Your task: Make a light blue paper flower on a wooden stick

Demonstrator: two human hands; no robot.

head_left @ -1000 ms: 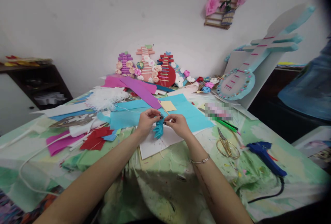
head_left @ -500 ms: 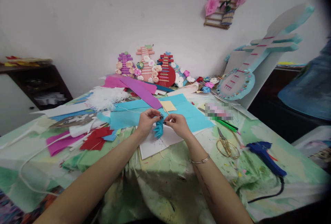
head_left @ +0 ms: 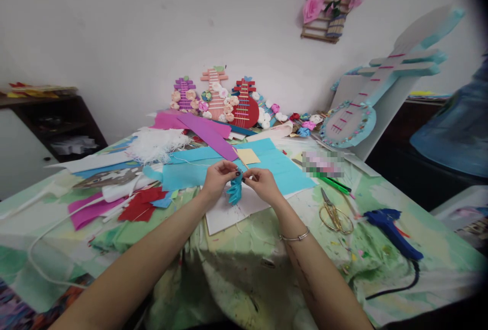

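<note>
A bunch of folded blue paper [head_left: 234, 192], with petal-like tips hanging down, is pinched at its top by my left hand [head_left: 218, 177]. My right hand [head_left: 264, 182] is closed close beside it, its fingertips at the paper's upper right edge. From the right fingers a thin wooden stick [head_left: 241, 158] slants up and to the left. Whether the right fingertips also grip the paper is too small to tell. Below both hands lies a white sheet [head_left: 221, 219], and behind them a large blue paper sheet [head_left: 293, 170].
Gold-handled scissors [head_left: 335, 216] and a blue glue gun [head_left: 394, 233] with a black cord lie at right, near a green pen [head_left: 333, 183]. At left are red paper pieces [head_left: 142, 204] and white shredded fibre [head_left: 156, 144]. Small decorated paper lutes [head_left: 244, 109] stand at the back.
Both hands stay almost in place. The blue paper has turned slightly, its folded tips now showing more spread, and the stick has shifted a little.
</note>
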